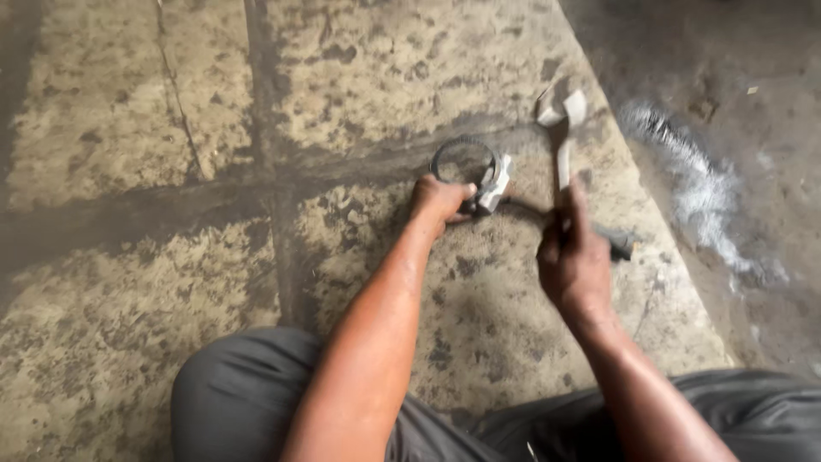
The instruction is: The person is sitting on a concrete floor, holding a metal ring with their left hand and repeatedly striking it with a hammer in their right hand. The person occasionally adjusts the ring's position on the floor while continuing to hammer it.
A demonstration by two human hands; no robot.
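Head view: left hand (438,201) is clenching a metal ring clamp (469,171) on the stained floor (128,128), while right hand (571,257) is gripping an open-end wrench (563,128) just right of it.

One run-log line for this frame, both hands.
left hand: grips ring clamp on floor | right hand: holds open-end wrench, raised

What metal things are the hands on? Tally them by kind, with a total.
Ring clamp, under the left hand: 1
Open-end wrench, in the right hand: 1
Dark bar on the floor behind the right hand: 1
Total: 3
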